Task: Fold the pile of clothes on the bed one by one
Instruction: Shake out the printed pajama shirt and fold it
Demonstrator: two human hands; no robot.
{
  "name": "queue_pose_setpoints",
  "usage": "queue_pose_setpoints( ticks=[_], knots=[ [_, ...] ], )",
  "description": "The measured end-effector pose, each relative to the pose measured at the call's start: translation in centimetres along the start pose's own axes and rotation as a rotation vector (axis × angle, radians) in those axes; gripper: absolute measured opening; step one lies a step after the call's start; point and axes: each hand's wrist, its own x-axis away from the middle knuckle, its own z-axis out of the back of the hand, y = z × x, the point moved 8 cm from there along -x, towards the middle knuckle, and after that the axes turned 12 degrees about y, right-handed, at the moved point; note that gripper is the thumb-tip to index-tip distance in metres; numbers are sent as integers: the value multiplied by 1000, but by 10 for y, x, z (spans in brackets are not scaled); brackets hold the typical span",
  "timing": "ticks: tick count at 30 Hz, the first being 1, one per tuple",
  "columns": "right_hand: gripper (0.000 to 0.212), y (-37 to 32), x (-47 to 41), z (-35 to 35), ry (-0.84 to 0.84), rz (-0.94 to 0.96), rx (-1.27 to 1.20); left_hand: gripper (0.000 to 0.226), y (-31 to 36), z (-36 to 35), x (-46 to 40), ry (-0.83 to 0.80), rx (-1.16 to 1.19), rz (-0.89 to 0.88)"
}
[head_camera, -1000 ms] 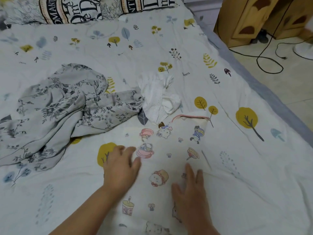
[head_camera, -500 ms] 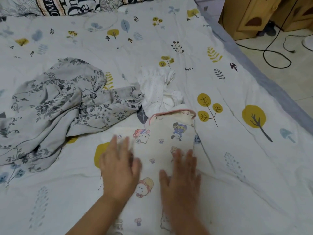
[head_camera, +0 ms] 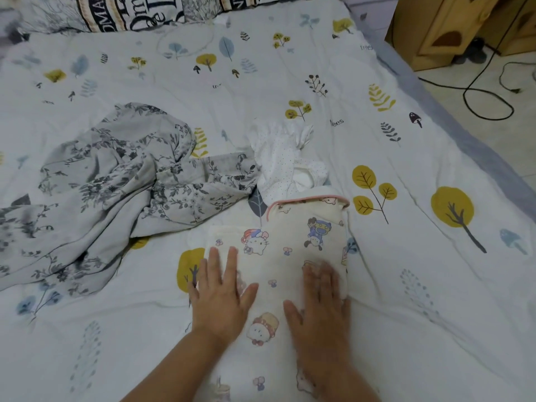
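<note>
Head view: both hands' fingers [head_camera: 222, 266] flat on cartoon-print garment [head_camera: 293, 256].

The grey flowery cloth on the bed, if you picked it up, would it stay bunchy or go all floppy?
Probably floppy. The grey flowery cloth lies in soft, loose folds and wrinkles, so it would likely sag and hang from wherever you grip it. It looks thin, so probably light for its spread. Pushed across the bedsheet, it would likely bunch up rather than slide whole.
</note>
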Motion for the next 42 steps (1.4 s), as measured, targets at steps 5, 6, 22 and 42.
queue_pose_setpoints(
  ticks=[5,6,22,42],
  knots=[
    [70,40,13,25,-71,-652,-517,81,-39,23,1,-50,306,375],
    [65,41,17,24,-123,-730,-584,57,-37,20,2,-123,452,382],
    [34,-15,19,93,-229,-576,-834,54,-16,77,59,-573,1116,433],
    [33,-258,9,362,-280,-25,-1051,30,-47,438,131,7,1329,239]
  ],
)
